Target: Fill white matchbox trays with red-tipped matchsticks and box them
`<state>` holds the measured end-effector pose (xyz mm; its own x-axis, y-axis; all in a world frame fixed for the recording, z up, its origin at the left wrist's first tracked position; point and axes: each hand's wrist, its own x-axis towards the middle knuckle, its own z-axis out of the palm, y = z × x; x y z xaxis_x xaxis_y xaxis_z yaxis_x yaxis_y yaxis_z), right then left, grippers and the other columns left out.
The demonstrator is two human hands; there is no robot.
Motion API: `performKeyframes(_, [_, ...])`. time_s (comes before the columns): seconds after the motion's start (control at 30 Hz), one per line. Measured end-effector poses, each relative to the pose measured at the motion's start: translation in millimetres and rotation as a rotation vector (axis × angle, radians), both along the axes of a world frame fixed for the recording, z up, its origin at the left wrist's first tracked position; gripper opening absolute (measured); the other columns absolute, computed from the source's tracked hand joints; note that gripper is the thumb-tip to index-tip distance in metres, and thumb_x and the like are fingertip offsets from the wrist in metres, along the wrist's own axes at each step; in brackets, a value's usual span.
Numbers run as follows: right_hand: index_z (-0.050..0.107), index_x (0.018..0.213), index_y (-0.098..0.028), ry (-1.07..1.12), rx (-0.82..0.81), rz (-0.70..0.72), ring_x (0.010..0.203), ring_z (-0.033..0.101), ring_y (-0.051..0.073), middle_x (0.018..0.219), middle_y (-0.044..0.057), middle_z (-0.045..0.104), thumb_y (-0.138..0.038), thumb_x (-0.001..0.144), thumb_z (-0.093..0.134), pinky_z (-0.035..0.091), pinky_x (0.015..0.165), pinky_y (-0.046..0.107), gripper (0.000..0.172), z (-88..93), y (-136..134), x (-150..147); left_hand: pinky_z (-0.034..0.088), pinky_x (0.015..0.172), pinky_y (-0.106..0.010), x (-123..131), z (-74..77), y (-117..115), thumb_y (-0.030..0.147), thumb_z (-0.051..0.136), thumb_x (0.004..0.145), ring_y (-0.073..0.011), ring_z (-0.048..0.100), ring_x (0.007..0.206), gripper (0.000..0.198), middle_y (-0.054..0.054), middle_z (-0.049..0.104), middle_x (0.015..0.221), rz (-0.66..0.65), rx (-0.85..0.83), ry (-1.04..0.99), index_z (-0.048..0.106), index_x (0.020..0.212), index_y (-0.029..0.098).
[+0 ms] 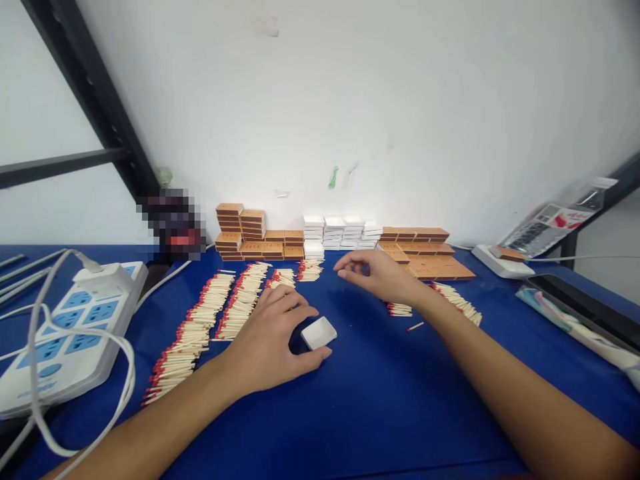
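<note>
My left hand [275, 337] curves around a small white matchbox tray [319, 333], thumb at its near side and index finger at its far side. The tray sits low over the blue tabletop, and its inside looks bare. Rows of red-tipped matches [205, 327] lie left of and behind this hand. My right hand [383, 275] hovers over the table farther back, fingers loosely bent, thumb and index tips close but apart, with nothing visible between them. Beneath its wrist lies a small pile of matches [400, 309], partly hidden, and one loose match [415, 327] is nearby.
Along the wall stand stacked brown matchboxes [230, 220], white trays [343, 232] and more brown boxes [435, 267]. More matches [460, 305] lie beside the right forearm. A power strip [75, 327] with looping white cables occupies the left; a dark flat object [590, 313] lies right.
</note>
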<state>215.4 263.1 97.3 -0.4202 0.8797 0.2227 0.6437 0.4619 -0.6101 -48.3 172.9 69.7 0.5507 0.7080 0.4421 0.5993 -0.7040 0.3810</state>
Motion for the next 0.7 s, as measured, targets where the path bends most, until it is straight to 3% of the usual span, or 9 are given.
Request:
performKeyframes(0.17, [0.076, 0.116, -0.019, -0.211, 0.185, 0.034, 0.079, 0.062, 0.021, 0.088, 0.006, 0.072, -0.027, 0.096, 0.064, 0.045, 0.073, 0.033, 0.025, -22.1, 29, -22, 0.046, 0.106, -0.050, 0, 1.6, 1, 0.043, 0.085, 0.082, -0.0276, 0.060, 0.109, 0.037, -0.005, 0.073, 0.108, -0.016, -0.063, 0.018, 0.075, 0.113, 0.024])
performKeyframes(0.3, [0.075, 0.122, -0.017, -0.249, 0.210, 0.009, 0.090, 0.065, 0.024, 0.100, 0.010, 0.072, -0.009, 0.092, 0.053, 0.048, 0.085, 0.035, 0.038, -32.2, 37, -28, 0.045, 0.108, -0.051, 0, 1.1, 0, 0.042, 0.082, 0.085, -0.0282, 0.060, 0.111, 0.038, -0.005, 0.072, 0.108, -0.013, -0.045, 0.025, 0.074, 0.117, 0.023])
performKeyframes(0.7, [0.070, 0.123, -0.016, -0.211, 0.190, 0.006, 0.096, 0.065, 0.024, 0.109, 0.012, 0.071, -0.006, 0.090, 0.049, 0.048, 0.088, 0.034, 0.040, -39.6, 41, -27, 0.046, 0.108, -0.050, -1, -2.7, -2, 0.040, 0.078, 0.089, -0.0277, 0.058, 0.112, 0.037, -0.006, 0.072, 0.108, -0.033, -0.023, 0.045, 0.072, 0.120, 0.021])
